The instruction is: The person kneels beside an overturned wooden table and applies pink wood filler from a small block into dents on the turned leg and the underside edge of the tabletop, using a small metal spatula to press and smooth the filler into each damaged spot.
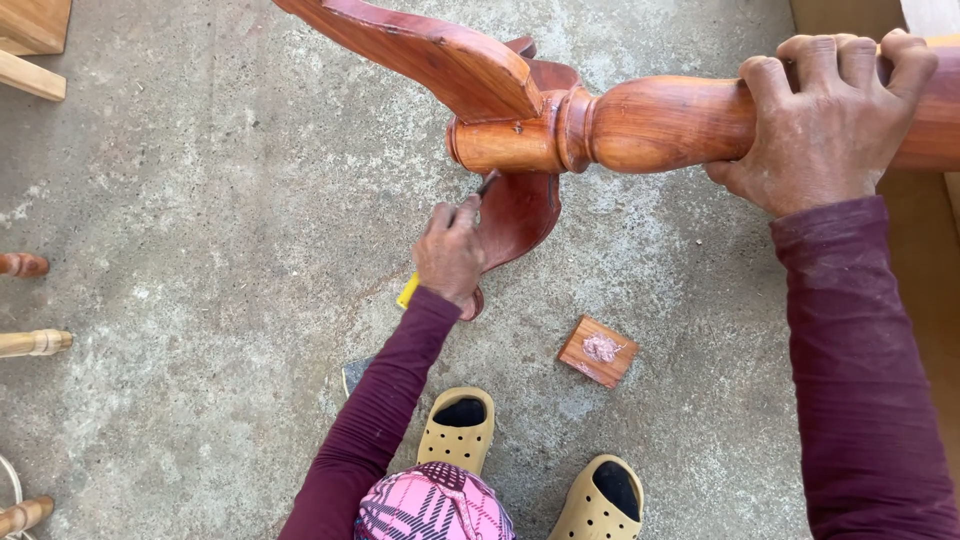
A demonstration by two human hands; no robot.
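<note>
Two grips showed in the head view. The right grip [830, 120] was closed tight around the turned pedestal column [650, 120], held level above the concrete floor [200, 200]. Below and left of it, the left grip [450, 255] pinched a yellow-handled tool [407, 292], its tip at the curved leg [515, 215] joint. The column looked stiff, probably heavy and perhaps slick with varnish, so it seemed best held around its thick shaft. A wooden block [598, 351] with pinkish paste lay near the left grip.
</note>
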